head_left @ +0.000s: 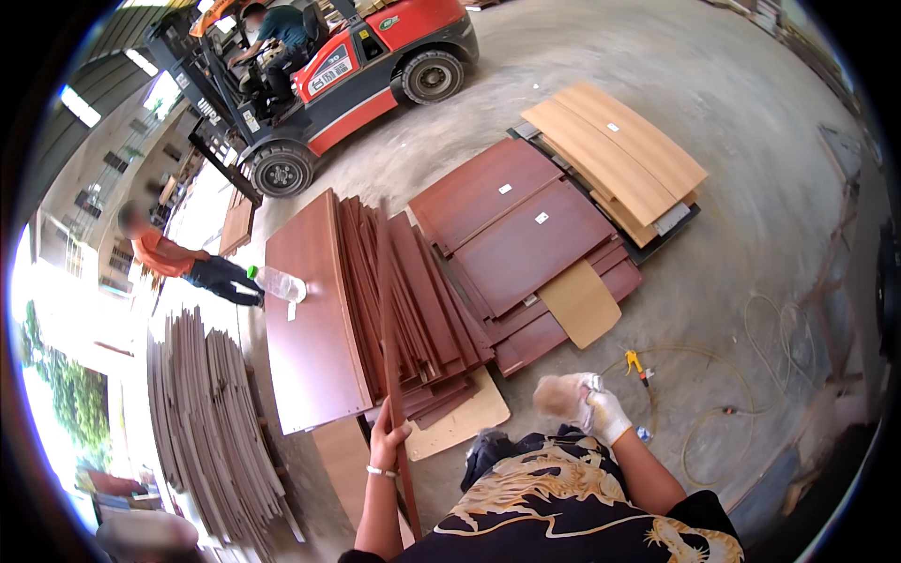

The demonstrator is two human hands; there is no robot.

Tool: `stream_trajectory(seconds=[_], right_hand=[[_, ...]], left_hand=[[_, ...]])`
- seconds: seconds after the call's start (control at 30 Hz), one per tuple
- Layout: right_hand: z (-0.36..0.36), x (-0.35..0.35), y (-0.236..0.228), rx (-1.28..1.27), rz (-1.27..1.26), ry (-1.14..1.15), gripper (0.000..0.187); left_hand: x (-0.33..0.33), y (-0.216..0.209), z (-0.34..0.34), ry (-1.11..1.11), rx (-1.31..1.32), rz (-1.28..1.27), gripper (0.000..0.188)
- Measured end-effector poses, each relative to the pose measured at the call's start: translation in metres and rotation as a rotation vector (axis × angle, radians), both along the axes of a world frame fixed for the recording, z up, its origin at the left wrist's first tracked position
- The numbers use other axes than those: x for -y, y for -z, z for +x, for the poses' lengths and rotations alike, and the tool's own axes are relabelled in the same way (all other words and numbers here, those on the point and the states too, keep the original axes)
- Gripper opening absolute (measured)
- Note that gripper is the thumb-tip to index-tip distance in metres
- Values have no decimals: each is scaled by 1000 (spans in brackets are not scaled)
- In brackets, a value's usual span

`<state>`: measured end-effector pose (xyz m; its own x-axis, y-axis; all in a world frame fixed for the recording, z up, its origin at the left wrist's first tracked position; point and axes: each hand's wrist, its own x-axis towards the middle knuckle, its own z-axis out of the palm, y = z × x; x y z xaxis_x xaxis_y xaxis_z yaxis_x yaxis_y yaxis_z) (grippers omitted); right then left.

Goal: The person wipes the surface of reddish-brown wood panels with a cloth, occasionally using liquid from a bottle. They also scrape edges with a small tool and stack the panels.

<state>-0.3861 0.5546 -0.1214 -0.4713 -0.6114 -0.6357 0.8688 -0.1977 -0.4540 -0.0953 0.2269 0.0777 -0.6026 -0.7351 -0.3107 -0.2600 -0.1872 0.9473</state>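
My left hand [388, 441], bare with a white band at the wrist, is closed around a long, narrow reddish-brown board [388, 319]. The board stands on edge and runs away from me alongside a stack of similar brown strips [427, 310]. In a white glove, my right hand [605, 415] is closed on a crumpled, pale pinkish cloth [560, 396], held in front of my body on the right. Left of the strips lies a wide reddish-brown panel [310, 347] with a clear green-capped bottle [282, 284] on it.
Brown panels [535, 235] and light wood panels [619, 150] are piled ahead. A yellow air gun [636, 364] with a hose lies on the floor at right. Grey strips [211, 413] are stacked at left. Beyond are a red forklift [357, 75] with a driver and a person in orange [164, 253].
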Motion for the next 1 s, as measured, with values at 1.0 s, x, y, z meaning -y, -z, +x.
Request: stream_trajectory(seconds=[1.0], right_hand=[[-269, 113, 88, 180, -127, -282, 53]], left_hand=[[60, 215, -401, 937, 350, 534, 50]])
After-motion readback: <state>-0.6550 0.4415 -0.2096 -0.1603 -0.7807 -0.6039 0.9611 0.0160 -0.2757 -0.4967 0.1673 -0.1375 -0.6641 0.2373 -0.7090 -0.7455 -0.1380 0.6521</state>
